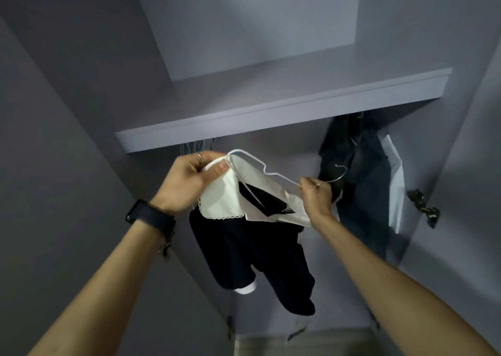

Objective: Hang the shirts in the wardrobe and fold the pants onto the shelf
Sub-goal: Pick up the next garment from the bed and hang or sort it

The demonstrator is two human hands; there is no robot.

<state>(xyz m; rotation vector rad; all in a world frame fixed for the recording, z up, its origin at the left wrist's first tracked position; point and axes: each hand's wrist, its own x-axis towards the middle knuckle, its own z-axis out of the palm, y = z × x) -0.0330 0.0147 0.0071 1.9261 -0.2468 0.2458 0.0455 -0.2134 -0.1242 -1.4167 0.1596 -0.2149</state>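
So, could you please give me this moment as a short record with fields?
Garment: dark navy shirt with white collar, on a thin white wire hanger, not yet hung
Left hand: grips the collar over the hanger's end
Right hand: pinches the wire by the hook
Shelf: grey wardrobe shelf, above both hands
Already hanging: dark clothes, at right under the shelf

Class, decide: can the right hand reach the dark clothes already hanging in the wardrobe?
Probably yes: the right hand is next to the hanging clothes with nothing between, though it pinches the hanger.
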